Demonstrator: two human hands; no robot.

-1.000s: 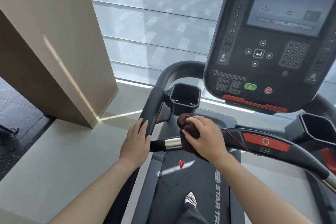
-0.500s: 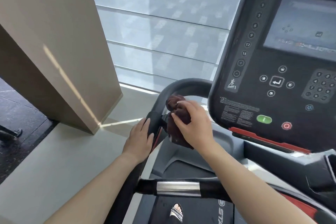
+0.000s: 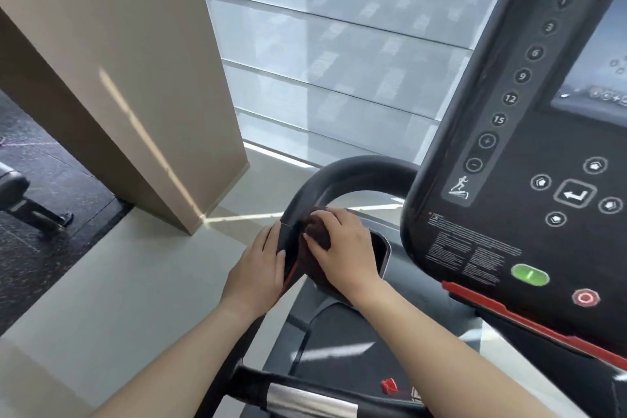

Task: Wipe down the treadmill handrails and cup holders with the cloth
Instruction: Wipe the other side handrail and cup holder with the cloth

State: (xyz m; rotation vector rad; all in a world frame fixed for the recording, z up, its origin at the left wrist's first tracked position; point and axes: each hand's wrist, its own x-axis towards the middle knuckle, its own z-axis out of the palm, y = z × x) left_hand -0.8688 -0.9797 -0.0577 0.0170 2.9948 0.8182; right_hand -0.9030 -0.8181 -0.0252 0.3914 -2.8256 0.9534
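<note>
The black left handrail curves up from the treadmill's left side toward the console. My left hand rests flat against the rail's outer side, holding nothing. My right hand presses a dark brown cloth into the left cup holder, which sits just right of the rail; the hand and cloth hide most of it. The front crossbar with its silver sensor grip lies at the bottom of the view.
The black console with buttons and a screen fills the right side. A beige pillar stands left of the treadmill on a pale floor ledge. Part of another machine sits at far left. A red safety clip hangs over the belt.
My right hand moved the cloth from the crossbar grip up to the rail's bend, and now onto the cup holder. The view moved closer and leftward. My left hand stayed on the rail.
</note>
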